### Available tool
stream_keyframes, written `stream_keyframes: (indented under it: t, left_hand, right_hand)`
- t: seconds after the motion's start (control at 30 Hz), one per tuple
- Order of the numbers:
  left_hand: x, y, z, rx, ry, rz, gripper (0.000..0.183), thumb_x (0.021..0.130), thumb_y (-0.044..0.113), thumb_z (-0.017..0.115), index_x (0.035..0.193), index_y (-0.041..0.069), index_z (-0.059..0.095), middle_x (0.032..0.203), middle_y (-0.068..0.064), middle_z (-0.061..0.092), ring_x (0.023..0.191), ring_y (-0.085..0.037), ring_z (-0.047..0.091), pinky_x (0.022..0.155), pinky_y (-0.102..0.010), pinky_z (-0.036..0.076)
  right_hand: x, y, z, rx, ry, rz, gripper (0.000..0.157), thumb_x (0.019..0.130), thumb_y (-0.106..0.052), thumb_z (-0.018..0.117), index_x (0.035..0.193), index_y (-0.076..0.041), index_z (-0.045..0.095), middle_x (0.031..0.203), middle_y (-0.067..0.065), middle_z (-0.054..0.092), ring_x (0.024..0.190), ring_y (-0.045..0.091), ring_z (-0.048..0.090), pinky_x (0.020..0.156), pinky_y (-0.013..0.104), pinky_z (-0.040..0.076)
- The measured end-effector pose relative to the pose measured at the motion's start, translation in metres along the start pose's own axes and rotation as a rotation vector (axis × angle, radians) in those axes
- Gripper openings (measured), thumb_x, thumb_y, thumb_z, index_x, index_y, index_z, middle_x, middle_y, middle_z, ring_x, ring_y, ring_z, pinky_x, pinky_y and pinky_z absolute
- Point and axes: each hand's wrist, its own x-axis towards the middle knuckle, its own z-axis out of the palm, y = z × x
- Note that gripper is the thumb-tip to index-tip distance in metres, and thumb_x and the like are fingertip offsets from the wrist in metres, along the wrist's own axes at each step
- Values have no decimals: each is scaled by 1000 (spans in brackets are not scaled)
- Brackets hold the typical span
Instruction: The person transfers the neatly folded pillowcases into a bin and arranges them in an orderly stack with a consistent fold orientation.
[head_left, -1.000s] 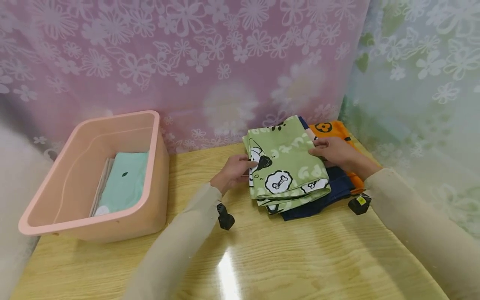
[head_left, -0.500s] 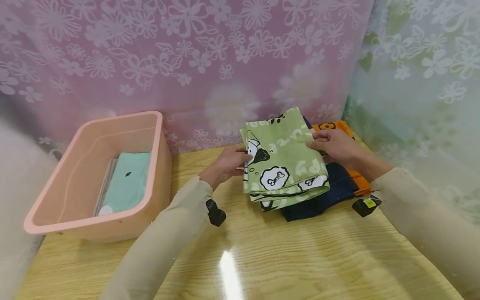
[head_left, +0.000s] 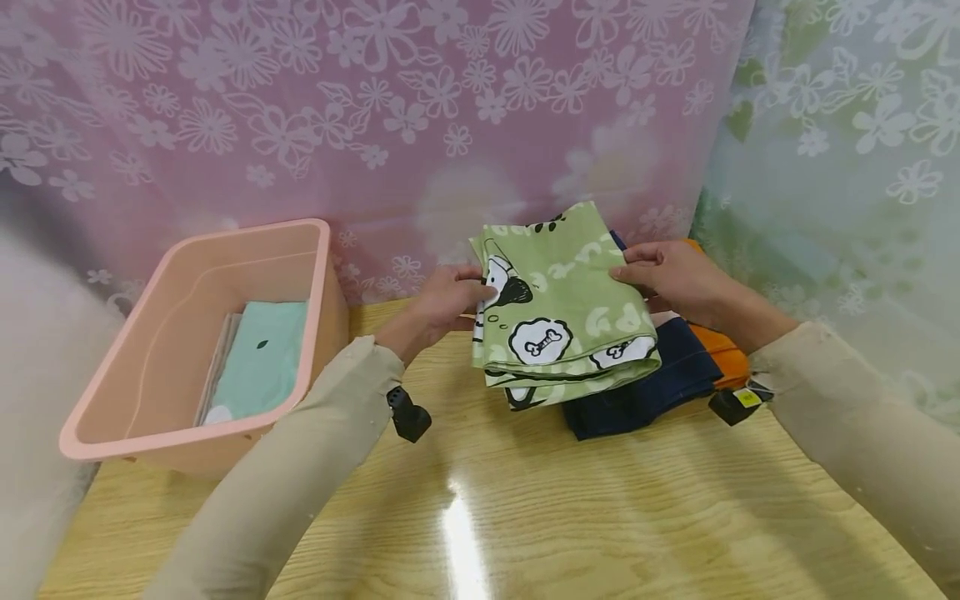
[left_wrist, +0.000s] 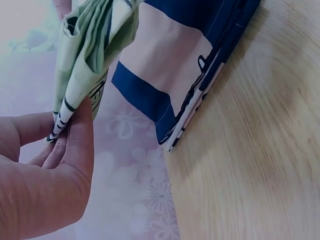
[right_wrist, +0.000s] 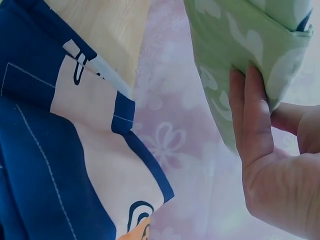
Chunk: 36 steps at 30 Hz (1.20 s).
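A folded green cloth with white and black dog and bone prints is held up between both hands. My left hand pinches its left edge, thumb on top and fingers beneath; the left wrist view shows the layered folds in that grip. At the opposite edge, my right hand pinches the cloth, with fingers under it in the right wrist view. Below lies a folded navy and pink cloth, apart from the green one. An orange cloth lies under the navy one, partly hidden by my right hand.
A pink plastic tub stands at the left of the wooden table. Inside it lie a folded mint cloth and a greyish one beside it. Flowered curtains hang behind the table and along its right side.
Both hands have lifted the green cloth up off the pile and shifted it slightly left. More of the navy cloth now shows beneath. The view has turned slightly.
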Motion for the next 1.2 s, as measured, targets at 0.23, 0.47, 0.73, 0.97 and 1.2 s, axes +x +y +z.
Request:
stream_keyframes:
  t: [0.23, 0.47, 0.73, 0.97, 1.2]
  left_hand:
    - [-11, 6, -11, 27, 1, -8, 53, 95, 7, 57, 143, 2, 37, 119, -15, 56, 89, -25, 62, 80, -39, 54]
    - [-18, 16, -26, 47, 12, -27, 57, 95, 9, 57, 146, 4, 33, 125, -15, 53, 90, -24, 61, 82, -39, 52]
    - [-26, 31, -48, 49, 78, -24, 53, 94, 8, 60, 142, 5, 40, 120, -11, 53, 85, -20, 57, 74, -32, 53]
    - [-37, 39, -72, 52, 103, -6, 51, 93, 7, 60, 141, 4, 42, 107, -8, 54, 75, -15, 58, 67, -27, 53]
    - [-50, 47, -95, 91, 117, -4, 52, 94, 10, 60, 142, 6, 42, 90, 0, 50, 65, -10, 49, 60, -24, 48]
  right_hand:
    - [-2, -9, 9, -4, -33, -10, 55, 98, -31, 55, 140, 1, 39, 108, 8, 63, 89, 19, 64, 76, 35, 55]
    - [-1, -20, 21, 35, -43, -30, 51, 100, -27, 53, 140, 1, 38, 118, 14, 59, 93, 19, 65, 79, 35, 54]
    - [5, -33, 40, 95, -21, -28, 56, 98, -27, 55, 143, 1, 35, 120, 13, 57, 89, 15, 65, 76, 30, 55]
    - [11, -54, 58, 143, -19, -59, 49, 98, -23, 56, 139, 1, 43, 113, 13, 61, 87, 18, 67, 74, 31, 55]
    - [17, -73, 73, 191, -47, -71, 44, 100, -21, 53, 137, 1, 44, 117, 16, 59, 87, 19, 68, 75, 32, 55]
